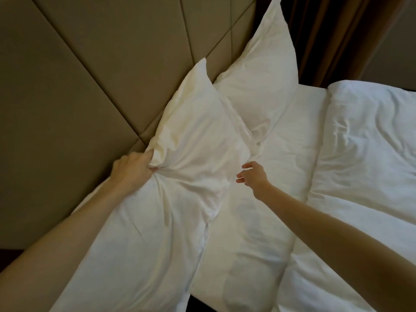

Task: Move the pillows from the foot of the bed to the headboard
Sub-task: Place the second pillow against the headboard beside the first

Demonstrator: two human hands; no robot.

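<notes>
Two hands setting white pillows against a padded headboard.

The tan headboard (67,86) fills the left; the left hand (132,168), arm stretched forward, has its fingers (147,157) clenched on a bunched fold of the near pillow (180,176), which leans on the headboard. A second pillow (258,75) stands just beyond. The right hand (253,175) hovers with fingers loosely spread, touching nothing, above the white sheet (288,143); the duvet (371,143) lies rightmost.

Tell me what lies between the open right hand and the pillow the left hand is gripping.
Nothing but a short stretch of bare white sheet separates the right hand from the gripped pillow, held by the left hand, in the head view.
</notes>
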